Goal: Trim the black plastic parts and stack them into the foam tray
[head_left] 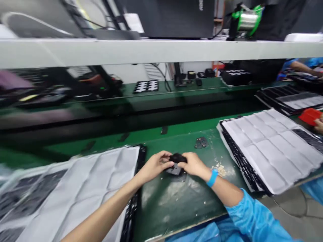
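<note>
Both of my hands meet at a small black plastic part (176, 168) over the green workbench (161, 205). My left hand (159, 163) pinches its left side between thumb and fingers. On the other side, my right hand (193, 164) grips it, with a blue band round the wrist. A second dark piece shows at the top of the part, between the fingers; its exact shape is hidden. Beyond my hands lie several small dark flat parts (201, 142) close together. A scatter of tiny pale bits (220, 168) is right of my right wrist.
Stacked trays with white padded covers stand at left (118, 168) and right (275, 144). A dark channel (161, 109) runs behind the bench, with a white shelf beam (161, 52) above. At the far right a co-worker's hand holds a red object (310, 116).
</note>
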The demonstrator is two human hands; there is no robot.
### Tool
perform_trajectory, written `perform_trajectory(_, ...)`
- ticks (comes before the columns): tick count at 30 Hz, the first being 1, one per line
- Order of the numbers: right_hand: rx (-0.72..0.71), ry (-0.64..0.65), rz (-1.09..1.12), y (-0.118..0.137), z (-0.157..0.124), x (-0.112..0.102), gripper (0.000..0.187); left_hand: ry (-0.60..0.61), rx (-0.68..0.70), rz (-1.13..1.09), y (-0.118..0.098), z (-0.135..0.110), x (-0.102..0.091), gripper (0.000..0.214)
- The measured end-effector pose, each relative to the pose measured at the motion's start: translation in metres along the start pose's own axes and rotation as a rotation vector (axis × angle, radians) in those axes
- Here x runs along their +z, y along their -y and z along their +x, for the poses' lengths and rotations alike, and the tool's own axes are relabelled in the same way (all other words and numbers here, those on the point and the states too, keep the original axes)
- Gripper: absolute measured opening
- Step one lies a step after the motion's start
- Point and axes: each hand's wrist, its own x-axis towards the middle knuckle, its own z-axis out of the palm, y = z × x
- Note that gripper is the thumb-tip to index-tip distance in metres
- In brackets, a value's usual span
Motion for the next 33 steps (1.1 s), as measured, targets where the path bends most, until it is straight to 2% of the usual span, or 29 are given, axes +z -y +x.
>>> perform_trajectory(3, 0.041, -0.049, 0.201, -0.024, -0.006, -0.007, 0.010, -0.152, -0.068, 0.027, 0.007, -0.024, 0.011, 0.051)
perform_trajectory(5, 0.068, -0.059, 0.331, -0.034, -0.014, -0.008, 0.017, -0.201, -0.095, 0.012, 0.006, -0.038, 0.025, 0.053)
perform_trajectory(8, 0.101, -0.077, 0.492, -0.040, -0.024, -0.003, 0.027, -0.216, -0.107, -0.087, -0.001, -0.043, 0.049, 0.052)
perform_trajectory(12, 0.104, -0.116, 0.629, -0.036, -0.033, 0.003, 0.032, -0.148, -0.099, -0.320, -0.016, -0.029, 0.067, 0.047)
perform_trajectory(19, 0.106, -0.038, 0.824, -0.033, -0.048, 0.007, 0.040, -0.124, -0.148, -0.636, -0.027, -0.022, 0.074, 0.052)
perform_trajectory(26, 0.090, 0.055, 0.965, -0.030, -0.063, 0.007, 0.036, -0.105, -0.189, -0.794, -0.035, -0.019, 0.083, 0.056)
perform_trajectory(30, 0.086, 0.119, 1.059, -0.030, -0.073, -0.005, 0.051, -0.080, -0.196, -0.833, -0.039, -0.017, 0.079, 0.061)
perform_trajectory(33, 0.095, 0.077, 1.084, -0.032, -0.078, -0.012, 0.058, -0.064, -0.196, -0.846, -0.042, -0.018, 0.074, 0.057)
